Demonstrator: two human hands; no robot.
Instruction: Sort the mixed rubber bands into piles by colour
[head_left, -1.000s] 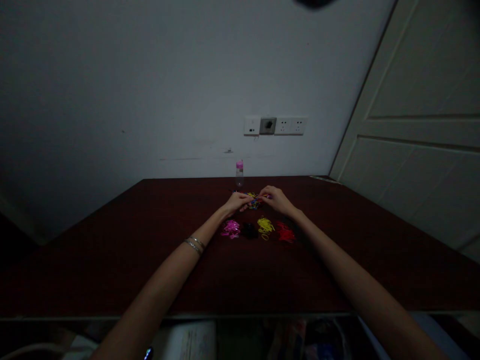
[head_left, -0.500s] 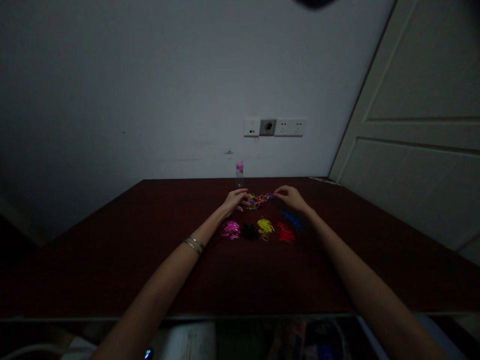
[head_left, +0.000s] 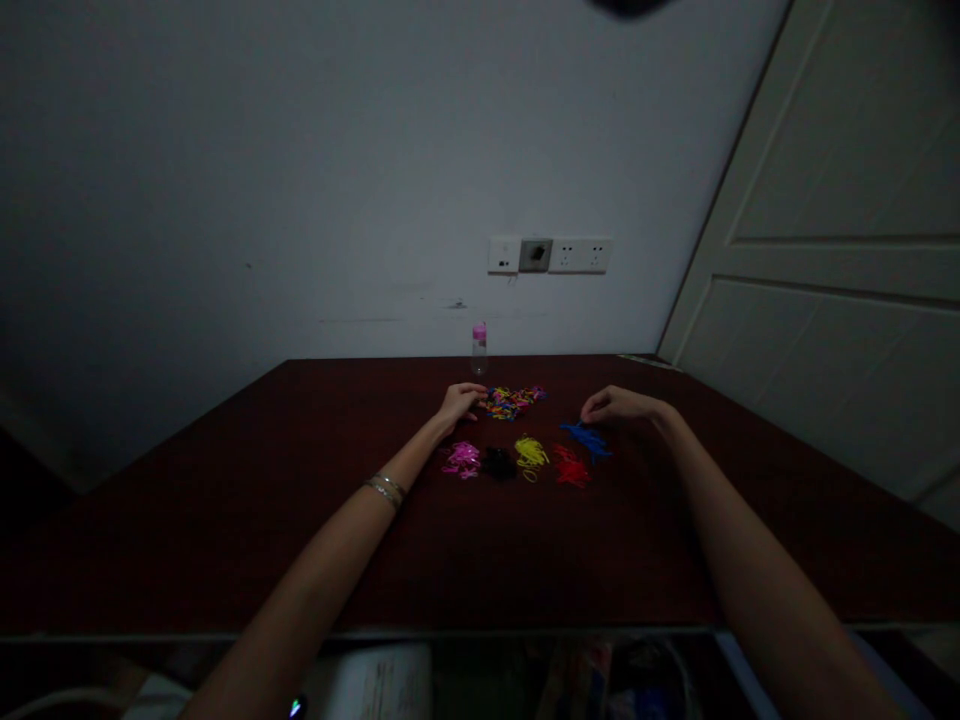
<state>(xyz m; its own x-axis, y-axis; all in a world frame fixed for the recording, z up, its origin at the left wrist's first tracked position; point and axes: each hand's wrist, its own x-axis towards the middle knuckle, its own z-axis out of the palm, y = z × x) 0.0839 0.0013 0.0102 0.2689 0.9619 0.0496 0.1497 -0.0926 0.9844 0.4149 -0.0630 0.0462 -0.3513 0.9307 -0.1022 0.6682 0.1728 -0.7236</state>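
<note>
Blue bands (head_left: 590, 441) at right grip (head_left: 583, 416), fingertips pressed together, contents unclear; left grip (head_left: 480, 403) spread beside mixed bands (head_left: 514, 402).

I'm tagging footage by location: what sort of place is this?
Probably a room indoors, perhaps at home: a dark reddish tabletop, wall sockets and a panelled door show it.

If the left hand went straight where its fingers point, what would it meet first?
Probably the multicoloured pile: the left hand points at it from close by; whether they touch is unclear.
</note>
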